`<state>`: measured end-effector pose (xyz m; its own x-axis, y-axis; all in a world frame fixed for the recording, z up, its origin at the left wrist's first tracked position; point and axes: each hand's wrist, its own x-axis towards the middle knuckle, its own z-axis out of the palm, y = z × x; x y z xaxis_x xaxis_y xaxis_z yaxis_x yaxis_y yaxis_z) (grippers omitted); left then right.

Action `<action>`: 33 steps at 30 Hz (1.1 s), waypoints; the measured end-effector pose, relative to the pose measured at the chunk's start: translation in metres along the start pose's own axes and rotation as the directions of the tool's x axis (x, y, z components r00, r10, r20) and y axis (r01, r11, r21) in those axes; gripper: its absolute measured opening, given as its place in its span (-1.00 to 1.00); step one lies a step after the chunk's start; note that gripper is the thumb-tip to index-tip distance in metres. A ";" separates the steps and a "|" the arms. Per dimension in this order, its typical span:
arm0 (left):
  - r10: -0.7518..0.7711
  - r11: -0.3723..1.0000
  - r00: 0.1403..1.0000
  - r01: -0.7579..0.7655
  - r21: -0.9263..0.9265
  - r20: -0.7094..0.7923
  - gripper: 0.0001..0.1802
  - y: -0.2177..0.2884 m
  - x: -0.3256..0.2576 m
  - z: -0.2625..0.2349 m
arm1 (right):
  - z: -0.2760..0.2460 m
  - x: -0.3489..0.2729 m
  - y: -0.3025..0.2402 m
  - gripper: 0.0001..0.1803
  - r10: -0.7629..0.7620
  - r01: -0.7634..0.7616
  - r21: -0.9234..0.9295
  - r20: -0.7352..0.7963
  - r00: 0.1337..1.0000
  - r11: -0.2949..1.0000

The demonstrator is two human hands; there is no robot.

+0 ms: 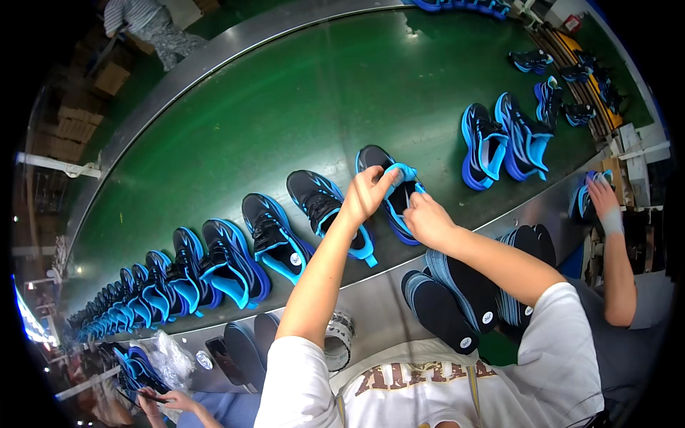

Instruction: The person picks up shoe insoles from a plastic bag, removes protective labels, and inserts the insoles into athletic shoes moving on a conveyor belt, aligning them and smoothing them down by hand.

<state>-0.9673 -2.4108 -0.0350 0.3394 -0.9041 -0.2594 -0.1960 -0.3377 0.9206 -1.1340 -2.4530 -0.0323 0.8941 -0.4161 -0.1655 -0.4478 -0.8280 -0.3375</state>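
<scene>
A black and blue sneaker (374, 157) lies on the green conveyor belt straight ahead, toe pointing away. My left hand (366, 194) pinches its light-blue tongue from the left side. At the shoe's opening, my right hand (430, 220) is closed with its fingertips down by the collar; whatever they grip is hidden. Just left of this shoe stands another sneaker (314, 192), partly covered by my left forearm. A third sneaker (267, 221) beside it has a pale round sticker visible inside.
Several sneakers (182, 260) line the belt's near edge leftward; a pair (485, 143) stands right. Black insole stacks (439, 307) and a tape roll (339, 342) lie on the metal ledge. A phone (225, 360) is near a plastic bag (171, 360). Co-workers' hands (603, 196) show at both sides.
</scene>
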 end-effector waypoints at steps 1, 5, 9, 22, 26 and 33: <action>0.003 1.000 1.000 -0.003 -0.012 0.000 -0.48 -0.001 0.001 0.001 | 0.010 0.007 0.000 -0.81 0.015 -0.017 -0.041 -0.036 0.999 0.999; -0.033 0.999 0.999 0.034 -0.032 0.033 -0.51 0.005 -0.001 0.000 | 0.023 0.026 0.003 -0.79 0.123 -0.116 -0.087 0.080 0.989 0.989; -0.039 0.999 0.999 0.040 -0.029 0.035 -0.55 0.008 -0.004 0.001 | 0.013 0.034 0.003 -0.71 0.136 -0.034 -0.261 0.383 0.914 0.965; -0.012 0.999 1.000 0.013 -0.043 0.021 -0.64 -0.004 0.003 0.004 | 0.026 0.062 0.010 -0.59 -0.023 0.367 -0.411 0.640 0.768 0.834; 0.117 0.983 0.958 -0.075 0.165 -0.262 -0.67 -0.005 0.004 0.015 | 0.006 0.053 0.017 -0.67 -0.214 0.521 -0.378 0.614 0.760 0.765; 0.493 0.585 0.870 -0.338 0.738 0.008 -0.64 -0.009 0.008 0.013 | -0.037 0.022 -0.001 -0.39 -0.068 0.142 -0.027 0.776 0.627 0.990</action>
<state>-0.9748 -2.4187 -0.0491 0.1915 -0.9551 0.2262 -0.9079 -0.0848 0.4106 -1.1145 -2.4751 -0.0016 0.5940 0.0874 -0.7997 -0.3166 -0.8885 -0.3322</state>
